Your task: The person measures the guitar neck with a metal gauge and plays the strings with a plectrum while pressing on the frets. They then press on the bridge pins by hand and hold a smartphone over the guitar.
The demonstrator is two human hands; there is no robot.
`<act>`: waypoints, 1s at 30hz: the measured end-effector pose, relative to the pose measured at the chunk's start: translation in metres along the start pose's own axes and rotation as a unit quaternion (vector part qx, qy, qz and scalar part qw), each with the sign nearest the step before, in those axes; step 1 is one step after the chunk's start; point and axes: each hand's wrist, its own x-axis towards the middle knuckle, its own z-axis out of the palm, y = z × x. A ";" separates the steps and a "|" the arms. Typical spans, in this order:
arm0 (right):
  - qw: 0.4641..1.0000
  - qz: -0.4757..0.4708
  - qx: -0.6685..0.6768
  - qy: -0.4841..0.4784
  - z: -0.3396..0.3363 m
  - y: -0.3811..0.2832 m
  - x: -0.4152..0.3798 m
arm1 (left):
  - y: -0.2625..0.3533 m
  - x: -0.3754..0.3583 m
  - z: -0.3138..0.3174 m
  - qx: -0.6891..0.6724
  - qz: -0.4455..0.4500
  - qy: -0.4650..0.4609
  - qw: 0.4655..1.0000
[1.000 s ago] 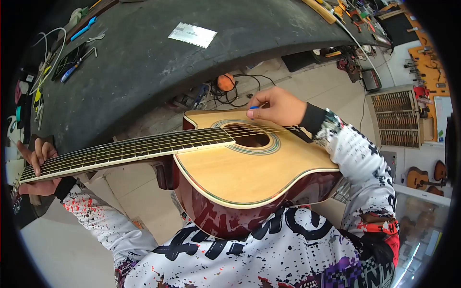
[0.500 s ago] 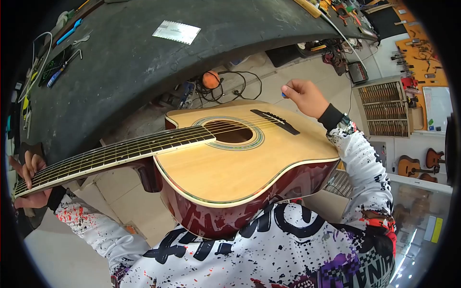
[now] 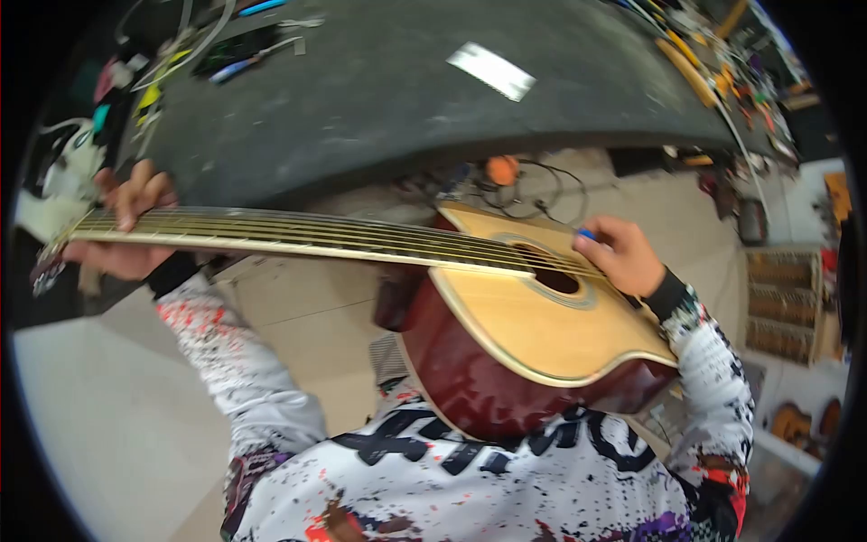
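Note:
An acoustic guitar (image 3: 551, 334) with a pale top and dark red sides rests against my body, its neck (image 3: 316, 237) stretching to the left. My left hand (image 3: 137, 191) is wrapped round the neck close to the headstock (image 3: 49, 264), fingers over the strings and the thumb side below. Between the thumb and finger of my right hand (image 3: 629, 257) is a small blue guitar pick (image 3: 587, 234). This hand hangs over the strings just right of the sound hole (image 3: 553, 278) and covers the bridge area.
Beyond the guitar lies a dark workbench (image 3: 361, 117) with a white card (image 3: 492, 70) and a blue-handled tool (image 3: 237, 69). On the floor, a black cable (image 3: 560, 194) curls beside an orange ball-like object (image 3: 502, 170). A wooden drawer rack (image 3: 781, 303) stands at right.
My right hand has come down from beyond the bridge to the strings. The neck has swung up and nearer with my left hand still round it; the view has turned left.

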 end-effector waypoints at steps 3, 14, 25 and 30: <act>0.996 -0.027 0.065 -0.049 0.005 -0.008 0.004 | 0.000 0.002 0.002 0.016 0.009 0.012 1.000; 0.979 -0.039 0.161 -0.123 0.011 -0.029 0.006 | -0.143 -0.020 0.051 -0.093 -0.007 -0.056 0.994; 0.990 -0.081 0.066 -0.100 0.011 -0.035 0.009 | -0.152 -0.030 0.048 -0.167 0.020 -0.069 0.983; 0.996 -0.009 0.061 -0.062 0.011 -0.029 0.009 | -0.151 -0.027 0.061 -0.075 0.032 -0.002 0.997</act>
